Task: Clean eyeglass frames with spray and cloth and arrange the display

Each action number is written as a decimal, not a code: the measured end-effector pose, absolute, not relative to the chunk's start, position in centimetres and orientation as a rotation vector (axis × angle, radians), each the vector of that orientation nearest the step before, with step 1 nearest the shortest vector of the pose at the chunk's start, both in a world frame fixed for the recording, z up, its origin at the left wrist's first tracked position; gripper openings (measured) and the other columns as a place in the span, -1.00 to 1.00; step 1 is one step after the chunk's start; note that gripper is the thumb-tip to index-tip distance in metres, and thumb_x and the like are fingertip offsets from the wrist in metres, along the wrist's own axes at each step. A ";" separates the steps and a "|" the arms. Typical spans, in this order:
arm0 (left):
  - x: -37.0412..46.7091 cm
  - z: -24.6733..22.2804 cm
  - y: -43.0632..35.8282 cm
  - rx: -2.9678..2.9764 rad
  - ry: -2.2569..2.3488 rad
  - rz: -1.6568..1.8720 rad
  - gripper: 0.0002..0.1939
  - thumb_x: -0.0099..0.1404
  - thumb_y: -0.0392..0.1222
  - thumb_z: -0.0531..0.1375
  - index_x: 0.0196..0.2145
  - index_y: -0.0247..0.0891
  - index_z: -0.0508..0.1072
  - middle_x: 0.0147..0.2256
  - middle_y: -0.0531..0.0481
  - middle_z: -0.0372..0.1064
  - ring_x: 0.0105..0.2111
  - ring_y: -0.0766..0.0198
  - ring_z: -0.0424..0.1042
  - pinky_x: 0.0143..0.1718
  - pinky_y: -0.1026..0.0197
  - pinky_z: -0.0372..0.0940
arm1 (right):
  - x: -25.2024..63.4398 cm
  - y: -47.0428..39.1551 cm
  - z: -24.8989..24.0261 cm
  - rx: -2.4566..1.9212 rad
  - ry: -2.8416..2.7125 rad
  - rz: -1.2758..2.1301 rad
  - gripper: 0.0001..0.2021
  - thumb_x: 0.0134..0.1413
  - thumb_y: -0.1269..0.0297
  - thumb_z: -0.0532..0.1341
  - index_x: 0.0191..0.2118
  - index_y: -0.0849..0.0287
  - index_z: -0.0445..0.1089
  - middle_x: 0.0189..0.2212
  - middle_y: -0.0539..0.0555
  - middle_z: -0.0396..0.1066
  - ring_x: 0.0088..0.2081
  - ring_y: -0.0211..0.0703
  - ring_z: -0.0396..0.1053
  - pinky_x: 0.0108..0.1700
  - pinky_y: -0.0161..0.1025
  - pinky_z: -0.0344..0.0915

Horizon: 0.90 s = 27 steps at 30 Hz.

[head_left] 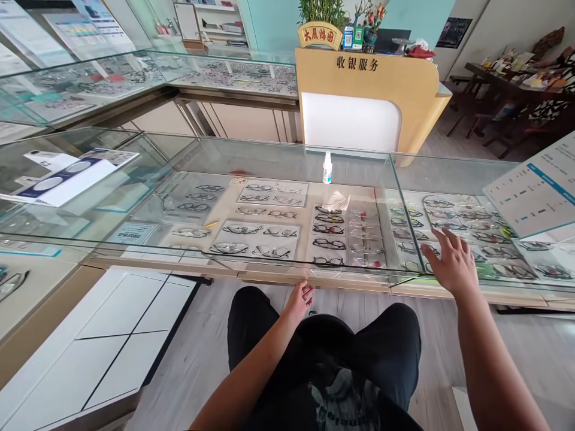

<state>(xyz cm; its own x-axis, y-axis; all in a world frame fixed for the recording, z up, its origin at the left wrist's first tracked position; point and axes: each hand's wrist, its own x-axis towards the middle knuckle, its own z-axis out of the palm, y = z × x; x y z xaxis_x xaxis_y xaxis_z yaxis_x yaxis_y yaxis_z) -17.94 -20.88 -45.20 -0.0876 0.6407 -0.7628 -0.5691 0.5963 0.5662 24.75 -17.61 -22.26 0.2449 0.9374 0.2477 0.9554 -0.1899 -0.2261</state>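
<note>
My left hand (300, 301) is at the front edge of the glass display case (269, 276), its fingers curled in; whatever they hold, if anything, is too small to make out. Spread fingers show on my right hand (454, 261), which is over the glass top at the right, near a seam between panes, with nothing in it. On the glass, beyond my left hand, a small white bottle (327, 169) stands upright behind a crumpled pale cloth (336, 201). Rows of eyeglasses (329, 243) lie beneath the glass.
A white-and-blue folded card (67, 178) lies on the glass at left; a printed sheet (536, 185) stands at right. Beyond are a wooden counter (368, 78) with a plant (321, 12), and more display cases (233, 75). White drawers (130, 329) are at lower left.
</note>
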 end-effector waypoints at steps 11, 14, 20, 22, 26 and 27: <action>-19.5 -39.9 -29.5 0.392 1.376 0.536 -0.53 0.31 0.15 0.42 0.03 -0.13 0.48 0.23 -0.32 0.59 0.24 -0.15 0.58 0.10 -0.03 0.46 | 25.0 -17.7 -22.7 -2.022 -1.758 -0.164 -0.43 0.54 -0.11 0.12 0.40 0.07 0.52 0.46 0.30 0.46 0.43 0.43 0.36 0.41 0.36 0.35; -20.1 -31.3 -32.1 0.615 1.114 0.306 -0.61 0.09 -0.07 0.57 -0.16 -0.15 0.61 -0.08 -0.17 0.71 0.03 -0.14 0.65 0.17 -0.12 0.47 | 24.8 -17.8 -22.5 -2.028 -1.771 -0.169 -0.43 0.54 -0.09 0.11 0.41 0.10 0.50 0.46 0.32 0.45 0.43 0.45 0.35 0.39 0.36 0.36; -25.4 -14.3 -27.4 1.793 1.096 0.334 -0.59 0.55 0.28 0.16 -0.10 0.01 0.68 -0.07 -0.16 0.65 0.01 -0.10 0.59 0.25 -0.11 0.48 | 24.5 -18.1 -21.9 -2.052 -1.743 -0.112 -0.41 0.54 -0.12 0.11 0.42 0.09 0.51 0.48 0.30 0.45 0.45 0.47 0.34 0.36 0.37 0.39; -27.8 -14.0 -23.7 2.046 1.474 0.494 -0.54 0.51 0.28 0.15 0.00 -0.06 0.65 0.11 -0.21 0.61 0.20 -0.20 0.53 0.41 -0.24 0.36 | 24.5 -18.1 -22.0 -2.049 -1.735 -0.106 -0.42 0.53 -0.10 0.12 0.40 0.10 0.52 0.47 0.29 0.46 0.45 0.47 0.35 0.36 0.36 0.40; -31.1 -18.6 -19.4 2.327 1.739 0.427 -0.42 0.50 0.22 0.14 0.27 -0.17 0.53 0.49 -0.34 0.31 0.55 -0.33 0.19 0.60 -0.41 0.03 | 24.5 -17.9 -22.3 -1.992 -1.713 -0.149 -0.49 0.50 -0.03 0.14 0.31 0.10 0.58 0.41 0.29 0.53 0.40 0.44 0.41 0.34 0.33 0.41; -31.5 -19.8 -19.2 2.352 1.730 0.419 -0.38 0.52 0.21 0.14 0.35 -0.19 0.46 0.56 -0.36 0.21 0.60 -0.32 0.11 0.61 -0.42 0.00 | 24.5 -17.8 -22.2 -1.970 -1.705 -0.159 -0.52 0.48 -0.01 0.15 0.25 0.11 0.60 0.37 0.30 0.56 0.37 0.44 0.44 0.33 0.31 0.41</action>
<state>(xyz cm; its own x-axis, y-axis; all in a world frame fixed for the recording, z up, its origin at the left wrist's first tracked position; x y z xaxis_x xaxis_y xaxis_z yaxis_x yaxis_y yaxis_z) -31.48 -19.22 -19.83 0.2786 0.9538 0.1123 0.8996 -0.3001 0.3174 24.46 -17.85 -22.18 0.1989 0.8869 0.4169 0.9488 -0.0678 -0.3085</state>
